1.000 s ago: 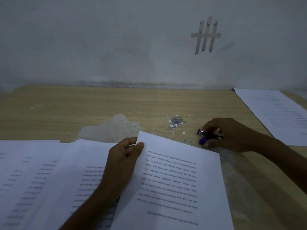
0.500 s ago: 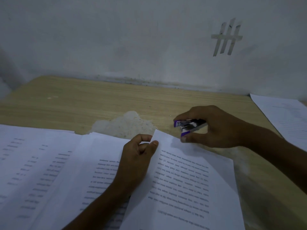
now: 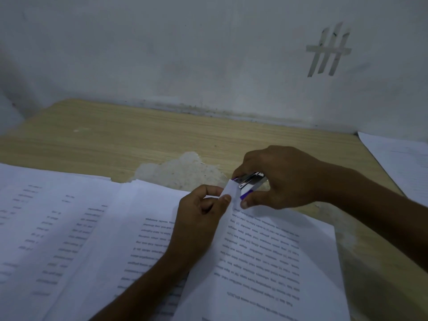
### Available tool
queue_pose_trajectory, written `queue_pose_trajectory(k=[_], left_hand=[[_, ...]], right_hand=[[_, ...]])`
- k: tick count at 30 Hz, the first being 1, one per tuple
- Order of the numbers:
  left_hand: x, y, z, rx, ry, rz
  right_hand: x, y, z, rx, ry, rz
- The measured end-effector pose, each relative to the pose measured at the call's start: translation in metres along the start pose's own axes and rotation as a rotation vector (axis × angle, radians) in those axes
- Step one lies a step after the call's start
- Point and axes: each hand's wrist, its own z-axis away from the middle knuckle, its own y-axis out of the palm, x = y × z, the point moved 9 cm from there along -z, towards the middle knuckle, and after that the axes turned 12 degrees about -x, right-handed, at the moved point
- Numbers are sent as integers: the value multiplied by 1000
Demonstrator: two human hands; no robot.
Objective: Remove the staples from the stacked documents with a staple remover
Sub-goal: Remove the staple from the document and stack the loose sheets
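Staple remover [image 3: 251, 184]: metal body, purple plastic ends, set against the top corner of the printed document [image 3: 266, 256], mid-bench. Right hand [image 3: 282, 177]: grip curled round the remover, thumb below, fingers above. Left hand [image 3: 201, 216]: grip pinching the document's corner. Bench [image 3: 139, 140]: pale wood-grain, one worn whitish patch [image 3: 183, 170]. Overlapping sheets [image 3: 58, 228] at left, count unclear; one sheet [image 3: 403, 163] far right. Four tape strips [image 3: 327, 52] on the wall.
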Motion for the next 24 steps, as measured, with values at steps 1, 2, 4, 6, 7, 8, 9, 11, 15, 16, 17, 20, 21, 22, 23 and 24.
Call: queue_pose_trajectory(k=[1,2,4,6,7,8,9,11,15,16,17,20,21,22,23,24], left_hand=[[0,0,0,-5,1,-1],[1,-1,0,-9,4,-3],[1,-1,0,-10,10,0],[1,0,0,1,-7,43],[1,0,0,4,-10,53],[1,0,0,2,-6,51],[1,0,0,2,-4,50],[2,0,0,4,-12,66],[-1,0,0,6,0,68],[-2,0,1,6,5,67],[-2,0,1,6,8,67],[-3,1,1,10,18,65],[-3,1,1,9,22,61],[-3,1,1,10,23,60],[-3,1,1,13,20,66],[-2,1,1,19,14,74]], right_hand=[[2,1,0,2,-7,7],[3,2,0,2,-16,10],[7,4,-1,8,-26,4],[9,3,-1,14,-30,-4],[10,2,-2,16,-32,-6],[11,1,-2,18,-35,-9],[12,0,-2,16,-39,-12],[13,-2,-2,6,-47,-18],[16,-2,-3,4,-57,-26],[17,-2,-3,7,-58,-23],[18,-2,-3,6,-61,-18],[18,-2,-3,1,-66,-7],[18,-2,-3,1,-66,-9],[18,-2,-3,1,-65,-10],[18,-2,-4,0,-67,-11],[18,-2,-4,-1,-68,-12]])
